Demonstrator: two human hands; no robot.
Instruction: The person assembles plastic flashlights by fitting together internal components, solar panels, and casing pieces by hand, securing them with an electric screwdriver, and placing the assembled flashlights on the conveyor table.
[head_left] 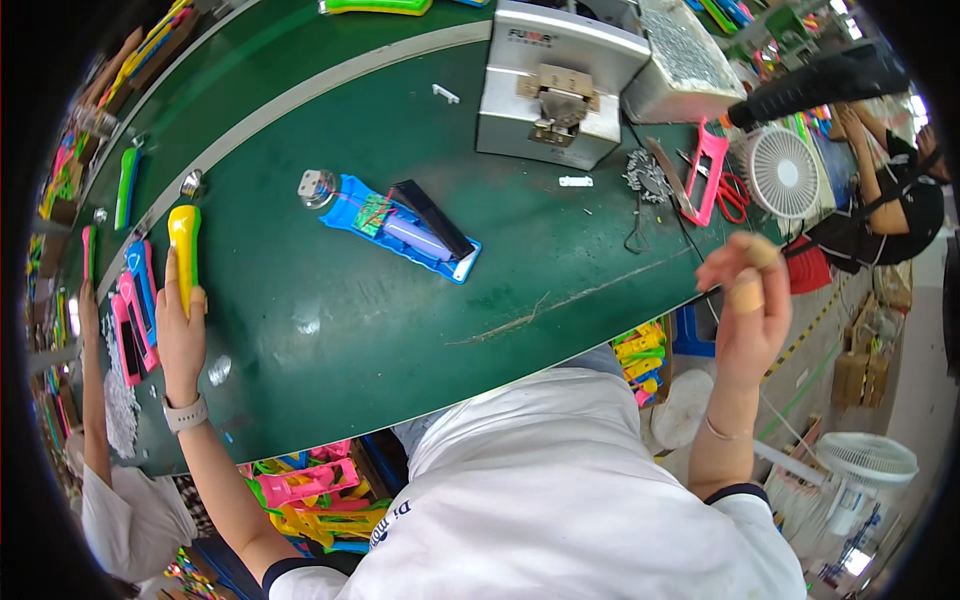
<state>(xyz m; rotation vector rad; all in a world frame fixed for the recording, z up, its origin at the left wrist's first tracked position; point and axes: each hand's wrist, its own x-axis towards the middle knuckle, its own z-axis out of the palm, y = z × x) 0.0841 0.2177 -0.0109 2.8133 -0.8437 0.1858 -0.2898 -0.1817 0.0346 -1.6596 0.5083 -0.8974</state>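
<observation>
My left hand [183, 335] is on a yellow and green plastic handle [184, 235] at the left of the green table, its fingers along the near end. A round silver part [191, 183] lies by the handle's far end. My right hand [752, 310] is raised past the table's right edge, fingers loosely bent and apart, tape on two; I see nothing in it. Mid-table lies an opened blue handle shell [352, 194] with a green circuit board [368, 214], a purple cylindrical battery [418, 238], a black strip [434, 219] and a clear round head [317, 188].
A silver machine [550, 100] stands at the back. To its right are a pile of screws [648, 175], a pink shell [708, 175], red scissors [734, 198], a white fan [783, 172] and a hanging black power screwdriver [825, 85]. Another person's arm [92, 370] reaches in at left.
</observation>
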